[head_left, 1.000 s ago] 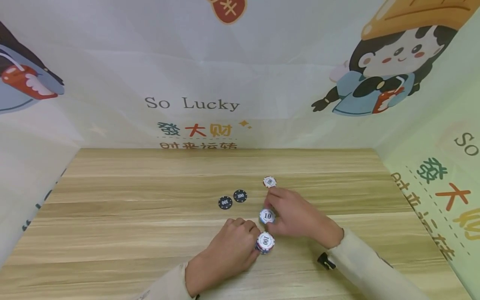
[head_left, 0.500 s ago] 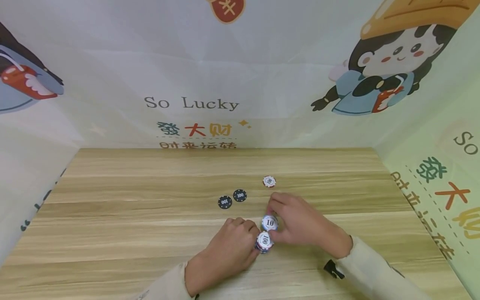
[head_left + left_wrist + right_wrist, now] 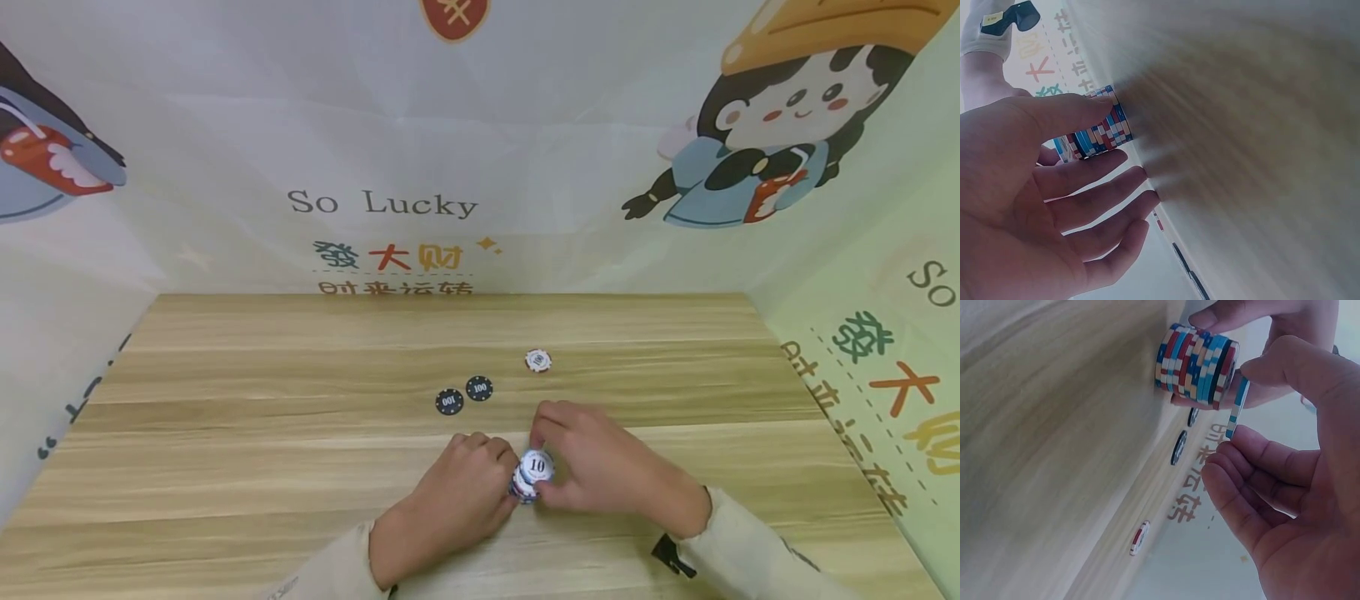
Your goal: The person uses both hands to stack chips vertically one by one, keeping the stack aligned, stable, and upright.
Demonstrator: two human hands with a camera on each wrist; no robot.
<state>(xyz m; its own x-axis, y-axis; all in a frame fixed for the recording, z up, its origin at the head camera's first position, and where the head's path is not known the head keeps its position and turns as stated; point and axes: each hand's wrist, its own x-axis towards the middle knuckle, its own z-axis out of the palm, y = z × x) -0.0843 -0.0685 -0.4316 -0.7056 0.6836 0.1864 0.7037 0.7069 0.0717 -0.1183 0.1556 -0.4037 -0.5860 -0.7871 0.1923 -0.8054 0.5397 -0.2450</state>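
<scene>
A tall stack of mixed-colour poker chips (image 3: 1192, 365) stands on the wooden table, with red, blue, black, orange and white edges. My left hand (image 3: 453, 482) grips it from the left, thumb on one side and index finger on the other, as the left wrist view shows. Between the thumb and fingertips of my right hand (image 3: 603, 462) I pinch a light-blue-and-white poker chip (image 3: 1237, 407) marked 10. This chip (image 3: 537, 466) overlaps the top of the stack in the head view. In the right wrist view it is tilted against the stack, its thumb end close to the top chip.
Two black chips (image 3: 479, 388) marked 100 lie side by side beyond my left hand. Farther back is a red-and-white chip (image 3: 538, 361). Printed cloth walls (image 3: 382, 158) enclose the table (image 3: 262, 375) at the back and sides.
My right hand has moved toward me with the 10 chip, from beyond the stack to over its top. My left hand has stayed at the stack.
</scene>
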